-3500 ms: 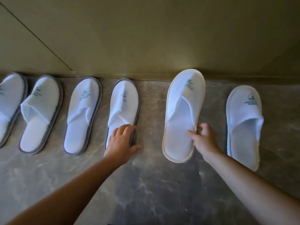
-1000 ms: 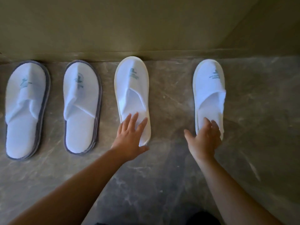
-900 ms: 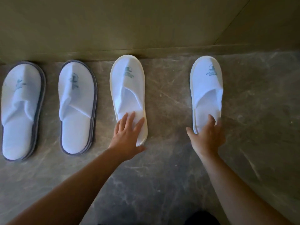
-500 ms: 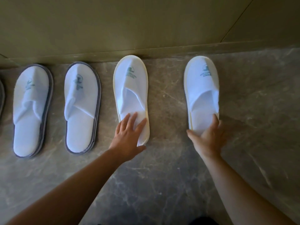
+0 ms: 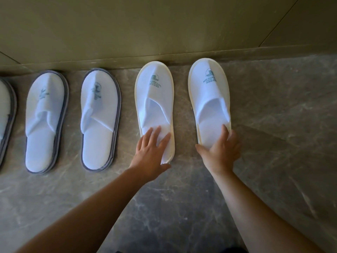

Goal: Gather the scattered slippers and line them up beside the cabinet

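Nearest to the camera, two bare forearms reach forward over the grey marbled stone floor (image 5: 273,125) toward the olive-green cabinet base (image 5: 164,30), which I take as the landmark.

The left hand (image 5: 148,155) lies flat, with straight spread fingers, on the heel of a white cloth slipper with a cream edge (image 5: 155,99); it presses the slipper and does not close around it. The right hand (image 5: 221,149) grasps the heel of the second white cream-edged slipper (image 5: 209,92): the thumb is at one side of the heel and the fingers curl around the other side. Both slippers rest on the floor, with their toes at the foot of the cabinet, close beside each other with a narrow gap.

Further left along the cabinet stand two white slippers with a grey edge (image 5: 99,114) (image 5: 45,115), toes also toward the cabinet, and at the picture border a part of one more grey-edged slipper (image 5: 5,110) is visible.

In my judgement the task is almost finished: every slipper in view is already in one row beside the cabinet. What is left seems only a small correction of the last pair, and then to let go. If other slippers lie outside the view, I cannot tell.
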The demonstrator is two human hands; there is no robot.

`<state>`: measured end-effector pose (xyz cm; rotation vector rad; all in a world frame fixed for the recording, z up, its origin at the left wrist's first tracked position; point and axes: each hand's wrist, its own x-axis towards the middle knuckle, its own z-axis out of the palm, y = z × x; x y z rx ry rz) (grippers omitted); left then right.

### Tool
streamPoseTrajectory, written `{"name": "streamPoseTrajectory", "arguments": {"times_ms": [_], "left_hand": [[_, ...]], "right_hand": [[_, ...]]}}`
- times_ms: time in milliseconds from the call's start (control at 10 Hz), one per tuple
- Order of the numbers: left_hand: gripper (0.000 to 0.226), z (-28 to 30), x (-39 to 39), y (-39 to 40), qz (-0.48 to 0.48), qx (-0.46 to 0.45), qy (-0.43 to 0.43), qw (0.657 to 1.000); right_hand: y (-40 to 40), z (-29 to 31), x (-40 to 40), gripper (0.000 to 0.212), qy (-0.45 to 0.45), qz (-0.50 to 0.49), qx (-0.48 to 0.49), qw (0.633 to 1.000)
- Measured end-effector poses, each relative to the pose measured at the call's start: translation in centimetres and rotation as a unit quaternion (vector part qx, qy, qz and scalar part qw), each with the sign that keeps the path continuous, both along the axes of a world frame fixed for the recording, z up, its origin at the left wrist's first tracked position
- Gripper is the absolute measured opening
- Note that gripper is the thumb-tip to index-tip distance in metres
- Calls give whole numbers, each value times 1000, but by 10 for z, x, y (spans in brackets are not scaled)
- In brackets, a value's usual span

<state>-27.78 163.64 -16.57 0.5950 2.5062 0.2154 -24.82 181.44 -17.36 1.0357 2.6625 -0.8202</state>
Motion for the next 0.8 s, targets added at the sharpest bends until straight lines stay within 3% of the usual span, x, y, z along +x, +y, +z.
{"name": "streamPoseTrajectory", "arguments": {"times_ms": [600, 700, 800], "left_hand": [[91, 2, -1, -2, 14, -3, -6, 1000], [88, 20, -5, -2, 7, 3, -20, 1000], [80, 58, 3, -16, 1, 55, -60, 997]], "right_hand": [[-7, 3, -1, 97, -23, 9, 12, 1000], [-3, 18, 1, 97, -9, 33, 18, 999], [8, 55, 14, 83, 62, 137, -7, 989]]}}
